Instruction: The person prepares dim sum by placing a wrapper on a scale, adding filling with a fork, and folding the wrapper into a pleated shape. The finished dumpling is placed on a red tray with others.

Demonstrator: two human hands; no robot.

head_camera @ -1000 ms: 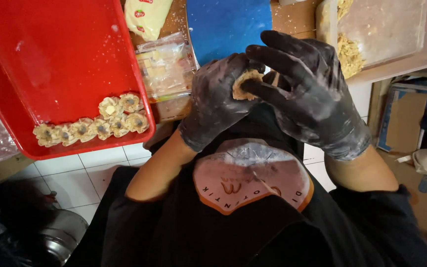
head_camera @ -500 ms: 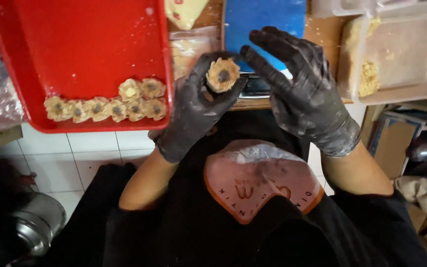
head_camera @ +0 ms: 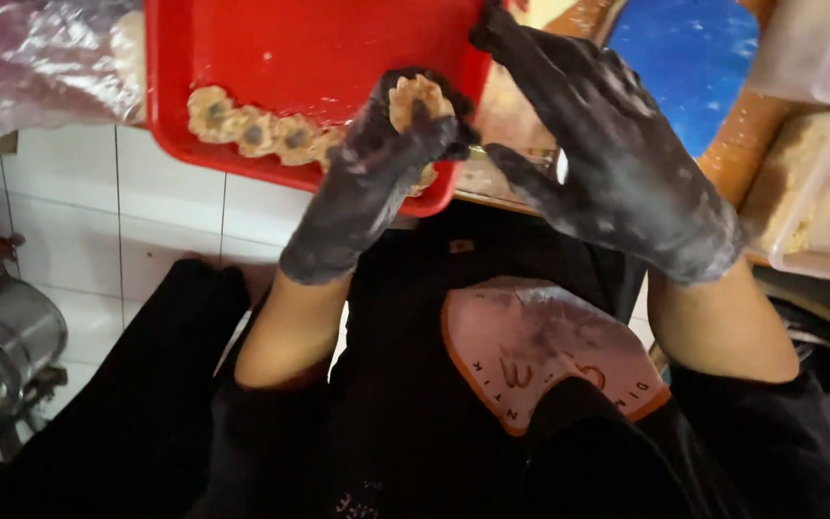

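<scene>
My left hand (head_camera: 372, 173), in a floury black glove, holds a small open-topped dumpling (head_camera: 417, 99) upright between thumb and fingers, just above the near edge of a red tray (head_camera: 290, 48). A row of several finished dumplings (head_camera: 256, 133) lies along that edge of the tray, to the left of my left hand. My right hand (head_camera: 617, 163), also in a black glove, hovers to the right with its fingers spread and nothing in it, a little apart from the dumpling.
A blue board (head_camera: 694, 58) lies behind my right hand. Clear plastic containers (head_camera: 818, 183) with pale filling stand at the right. Crumpled clear plastic (head_camera: 40, 58) is at the top left. A metal pot (head_camera: 2, 346) sits on the tiled floor at the left.
My left hand has carried the dumpling leftward over the red tray's edge. My right hand has let go of it and opened. The view has shifted toward the tray.
</scene>
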